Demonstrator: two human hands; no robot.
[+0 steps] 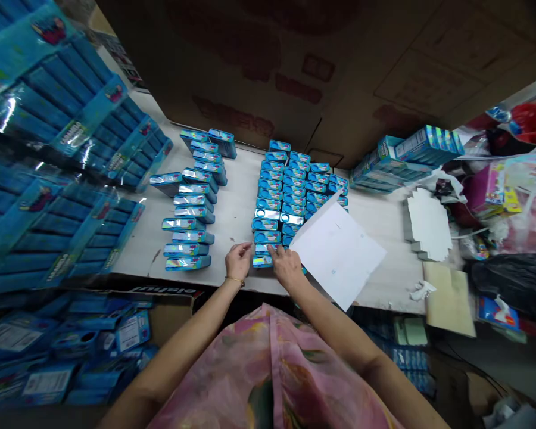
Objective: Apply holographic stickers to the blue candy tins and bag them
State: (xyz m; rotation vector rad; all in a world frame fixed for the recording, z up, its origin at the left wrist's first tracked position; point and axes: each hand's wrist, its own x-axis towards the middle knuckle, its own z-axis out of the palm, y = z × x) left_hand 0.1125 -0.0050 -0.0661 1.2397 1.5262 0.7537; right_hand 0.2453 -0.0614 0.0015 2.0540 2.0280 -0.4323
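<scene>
My left hand (239, 262) is beside the front left end of the middle group of small blue boxes (270, 185). Its fingers are loosely bent and slightly apart, with nothing visible in them. My right hand (288, 265) lies over the front of the same group, fingers stretched out and fingertips touching a box near the front. Between my hands sits the frontmost blue box (262, 261). A white sheet (343, 250), folded up along its left side, lies against the right part of the group, just beside my right hand, and hides some boxes.
Another row of blue boxes (193, 213) stands at the left. Wrapped stacks of blue packs (49, 238) rise beyond it. A large brown carton (295, 71) walls off the back. At the right are packed boxes (397, 158) and white card pieces (429, 223). Flattened blue boxes (62, 351) lie below left.
</scene>
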